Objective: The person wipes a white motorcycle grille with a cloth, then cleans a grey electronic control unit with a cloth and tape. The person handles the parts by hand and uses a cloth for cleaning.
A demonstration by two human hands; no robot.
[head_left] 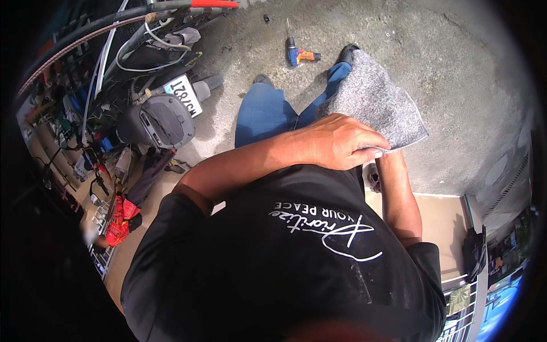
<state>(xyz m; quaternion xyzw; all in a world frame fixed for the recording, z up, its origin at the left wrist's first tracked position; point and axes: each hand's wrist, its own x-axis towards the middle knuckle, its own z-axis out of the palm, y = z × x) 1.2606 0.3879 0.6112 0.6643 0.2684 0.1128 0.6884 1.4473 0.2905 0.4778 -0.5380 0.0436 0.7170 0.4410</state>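
Nearest the camera, a black shirt (256, 245) with white lettering filled the lower view; the left forearm (245, 162) crossed in front of it. Left grip (342, 139): thumb and fingers pinching the near edge of a grey speckled cloth (376, 94). The right forearm (401, 196) reached up to that edge; the right grip was hidden behind the cloth, its state could not be told. The cloth hung spread out, covering part of the right leg of the blue jeans (261, 114). Beyond, a blue-and-orange drill (296, 55) lay on the concrete floor (456, 102), bit pointing away, near a small dark piece (266, 19). A motorbike (168, 122) stood at left.
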